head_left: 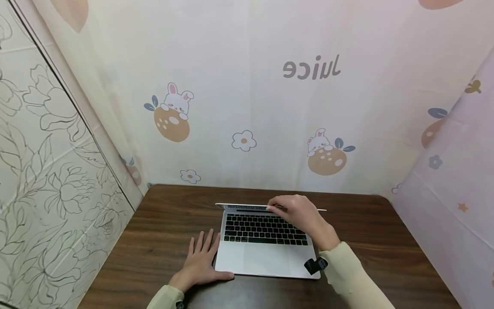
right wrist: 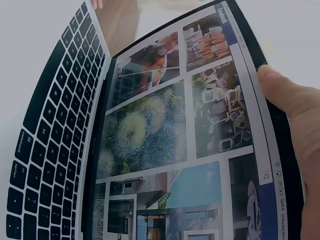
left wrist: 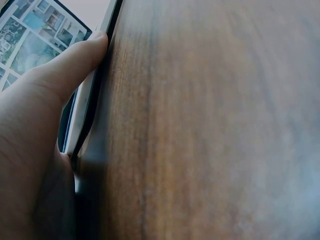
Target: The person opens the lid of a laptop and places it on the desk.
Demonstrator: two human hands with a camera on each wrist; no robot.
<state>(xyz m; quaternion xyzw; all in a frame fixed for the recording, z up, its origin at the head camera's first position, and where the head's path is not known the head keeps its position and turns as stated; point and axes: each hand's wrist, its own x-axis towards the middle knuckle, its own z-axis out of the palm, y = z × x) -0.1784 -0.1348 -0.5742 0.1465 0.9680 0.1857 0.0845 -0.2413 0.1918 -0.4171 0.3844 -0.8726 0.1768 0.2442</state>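
A silver laptop (head_left: pixel 266 259) stands on the wooden table with its lid raised and its black keyboard (right wrist: pixel 60 135) exposed. My right hand (head_left: pixel 302 214) pinches the top edge of the lid, right of its middle. In the right wrist view the thumb (right wrist: pixel 280 87) lies on the dark rim of the lit screen (right wrist: pixel 160 130), which shows a grid of pictures. My left hand (head_left: pixel 200 266) lies by the laptop's front left corner, fingers straight and spread on the table. Its thumb (left wrist: pixel 82 57) touches the laptop's front edge.
The brown wooden table (head_left: pixel 370 257) extends on both sides of the laptop. Behind it hangs a pale curtain (head_left: pixel 239 86) with rabbit and fruit prints. A floral-patterned panel (head_left: pixel 58 180) borders the left side, and more printed cloth (head_left: pixel 455 180) hangs at the right.
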